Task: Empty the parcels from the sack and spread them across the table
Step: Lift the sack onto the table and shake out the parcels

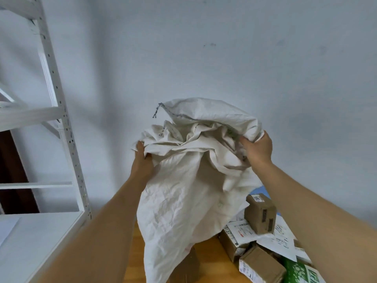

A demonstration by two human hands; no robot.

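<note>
Sack (183,190) hangs below both hands' grip (142,160) (258,149); parcels (261,213) beneath.

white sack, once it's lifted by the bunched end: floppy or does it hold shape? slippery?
Probably floppy: the white sack hangs creased and folded below both hands. Likely light, since the left hand and right hand hold it up by bunched cloth alone. The woven-looking surface may be slick.

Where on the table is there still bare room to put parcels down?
Bare wood shows on the table between the hanging sack and the heap of parcels, and in a narrow strip left of the sack beside the white shelf. The right side is crowded with stacked boxes and mailers.
</note>
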